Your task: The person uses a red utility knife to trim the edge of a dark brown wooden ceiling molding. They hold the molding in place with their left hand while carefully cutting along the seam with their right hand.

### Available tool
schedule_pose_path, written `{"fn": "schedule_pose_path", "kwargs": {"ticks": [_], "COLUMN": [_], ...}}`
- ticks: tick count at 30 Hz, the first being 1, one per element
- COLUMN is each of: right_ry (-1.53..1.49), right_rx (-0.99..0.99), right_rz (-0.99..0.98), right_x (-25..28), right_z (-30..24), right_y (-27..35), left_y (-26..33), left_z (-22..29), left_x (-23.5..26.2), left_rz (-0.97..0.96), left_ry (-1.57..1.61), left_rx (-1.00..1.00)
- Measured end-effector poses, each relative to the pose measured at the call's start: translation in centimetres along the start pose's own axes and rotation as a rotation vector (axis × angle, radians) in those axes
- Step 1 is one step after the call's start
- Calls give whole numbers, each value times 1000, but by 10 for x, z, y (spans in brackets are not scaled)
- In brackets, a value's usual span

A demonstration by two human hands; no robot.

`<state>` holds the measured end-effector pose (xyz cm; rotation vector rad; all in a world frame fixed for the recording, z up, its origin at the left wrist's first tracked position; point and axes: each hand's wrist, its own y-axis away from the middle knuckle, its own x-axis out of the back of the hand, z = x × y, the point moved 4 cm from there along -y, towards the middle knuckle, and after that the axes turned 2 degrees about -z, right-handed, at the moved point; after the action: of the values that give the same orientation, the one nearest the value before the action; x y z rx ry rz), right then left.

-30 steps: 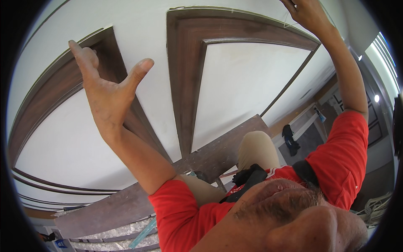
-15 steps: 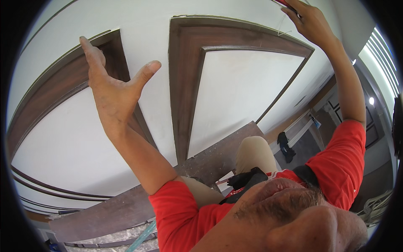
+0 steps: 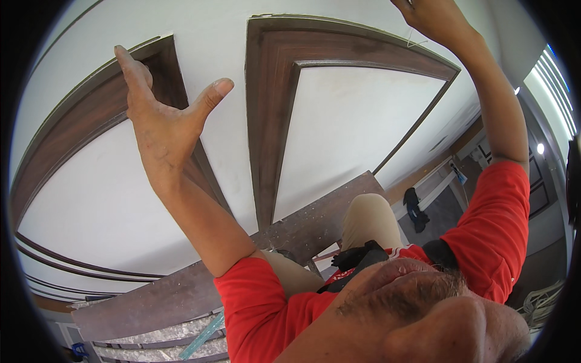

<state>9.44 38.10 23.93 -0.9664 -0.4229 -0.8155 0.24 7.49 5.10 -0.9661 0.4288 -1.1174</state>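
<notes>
The person's bare left hand [image 3: 162, 127] is raised with its fingers extended and the thumb spread wide, and nothing shows in its grasp. It appears in front of a dark brown wooden frame with a curved-looking top edge [image 3: 72, 112] on the left; whether the fingertips touch it, I cannot tell. The bare right hand [image 3: 437, 21] reaches up to the top edge of the view, which cuts off most of its fingers, so I cannot tell whether they are open, closed or gripping something.

Below and to the left of the right hand is a 2nd dark brown wooden frame with a wide left upright [image 3: 266, 109], bordering a smooth white panel [image 3: 357, 121]. Both frames are on a white wall [image 3: 212, 48], and a bare strip of it separates the 2. Thin pale wire strands [image 3: 416, 42] stick out by the top edge of the right-hand frame, near the right hand.

Below the frames runs a long brown board speckled with pale dust [image 3: 151, 299]. A knee in beige trousers [image 3: 369, 221] is bent beside it. A flat teal strip [image 3: 203, 336] lies at a slant below the board, and looped pale cables [image 3: 541, 305] sit at the lower right.
</notes>
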Motion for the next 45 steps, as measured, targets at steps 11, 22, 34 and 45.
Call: {"fn": "schedule_pose_path", "kwargs": {"ticks": [11,22,34,45], "right_ry": [1,65,160,105], "right_rx": [6,-160,-219,-93], "right_rz": [-24,-116,-241,-95], "right_x": [-10,-4,-3,-13], "right_z": [5,17,36,35], "right_y": [-2,16,27,21], "left_y": [2,3,2,1], "left_z": [-2,-4,-4,-5], "left_x": [-4,-1,-2,-4], "left_rz": [9,-12,-23,-10], "left_ry": [14,-37,12,-18], "left_rx": [4,36,47,21]}}
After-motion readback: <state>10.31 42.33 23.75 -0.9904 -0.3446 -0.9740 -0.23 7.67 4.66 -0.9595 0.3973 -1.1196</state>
